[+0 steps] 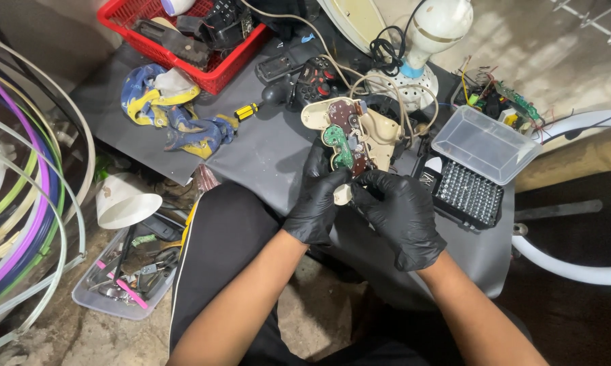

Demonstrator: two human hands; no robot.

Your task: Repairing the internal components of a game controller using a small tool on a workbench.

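Both my hands wear black gloves and hold an opened beige game controller above a grey mat. Its brown and green circuit board faces up, and a beige cable runs from it toward the back. My left hand grips the controller's lower left side. My right hand pinches its lower edge, next to a small beige part between the two hands.
An open bit set case with a clear lid lies right of my hands. A black controller, a yellow-handled screwdriver, a blue-yellow rag and a red basket lie behind. A tool tray sits lower left.
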